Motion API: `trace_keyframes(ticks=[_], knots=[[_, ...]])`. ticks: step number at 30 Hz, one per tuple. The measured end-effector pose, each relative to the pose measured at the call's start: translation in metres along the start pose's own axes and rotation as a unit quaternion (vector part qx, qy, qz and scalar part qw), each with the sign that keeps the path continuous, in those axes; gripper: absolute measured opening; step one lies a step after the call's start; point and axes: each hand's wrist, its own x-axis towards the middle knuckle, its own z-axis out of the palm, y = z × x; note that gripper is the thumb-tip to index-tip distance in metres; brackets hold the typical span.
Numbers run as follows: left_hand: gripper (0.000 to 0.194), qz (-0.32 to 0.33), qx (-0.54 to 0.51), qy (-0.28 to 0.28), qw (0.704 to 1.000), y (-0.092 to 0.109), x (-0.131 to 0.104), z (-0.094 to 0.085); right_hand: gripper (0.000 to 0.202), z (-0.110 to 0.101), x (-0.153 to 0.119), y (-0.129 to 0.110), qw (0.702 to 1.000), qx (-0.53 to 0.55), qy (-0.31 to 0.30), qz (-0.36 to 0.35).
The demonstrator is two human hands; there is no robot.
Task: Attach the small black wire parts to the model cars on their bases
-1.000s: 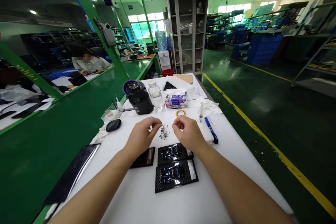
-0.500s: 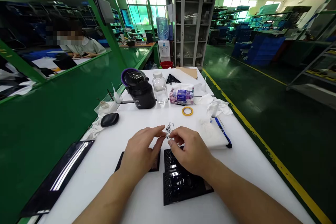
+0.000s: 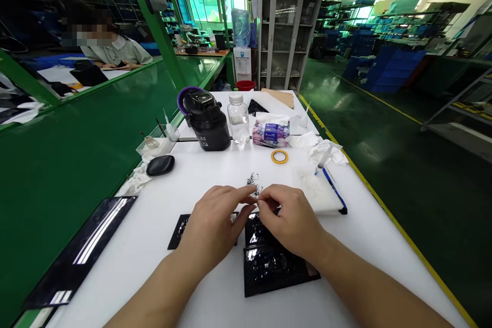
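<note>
My left hand [image 3: 215, 218] and my right hand [image 3: 290, 215] meet at the fingertips over the white table. Thumb and fingers of each are pinched together; whatever lies between them is too small to make out. Just beyond the fingertips is a loose pile of tiny black strips [image 3: 252, 180]. Beneath my right hand lie two glossy black moulded panels [image 3: 269, 269], one overlapping the other. Another black panel [image 3: 177, 233] is partly covered by my left hand.
Further back stand a black jug [image 3: 211, 130], a clear bottle [image 3: 239, 123] and a tissue pack [image 3: 271, 133]. A yellow tape roll [image 3: 279, 157] lies before them. At right is a white pad [image 3: 321, 195] with a syringe [image 3: 325, 158]; at left, a long black panel [image 3: 84, 248]. A co-worker [image 3: 115, 51] sits far left.
My left fingertips have moved right and now meet those of my right hand. The whole view has shifted slightly; the panels and the pile of strips appear to lie where they were.
</note>
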Motion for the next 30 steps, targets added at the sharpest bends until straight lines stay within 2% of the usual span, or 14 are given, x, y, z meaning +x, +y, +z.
trace_keyframes(ticks=[4,7,11,17,24,30], knots=[[0.018,-0.117,-0.072,-0.011,0.991,0.0084,0.0017,-0.0029,0.013,-0.0007,0.0008,-0.0005,1.000,0.019,0.023,0.005],[0.004,-0.145,-0.097,-0.027,0.984,0.0096,0.0027,-0.0037,0.013,-0.0005,0.0001,-0.0028,0.999,0.028,0.034,0.007],[0.011,-0.160,-0.130,-0.070,0.976,0.0083,0.0036,-0.0027,0.013,0.0005,-0.0009,-0.0061,0.997,0.066,0.036,0.021],[0.015,-0.190,-0.157,-0.098,0.964,0.0075,0.0058,-0.0015,0.013,0.0027,-0.0019,-0.0053,0.995,0.097,0.017,0.035],[0.017,-0.213,-0.222,-0.169,0.936,0.0060,0.0051,-0.0040,0.012,0.0025,-0.0009,-0.0038,0.998,0.042,0.038,-0.025],[0.024,-0.251,-0.241,-0.187,0.919,0.0072,0.0031,-0.0005,0.013,0.0040,-0.0021,-0.0024,0.996,0.001,0.058,-0.072]])
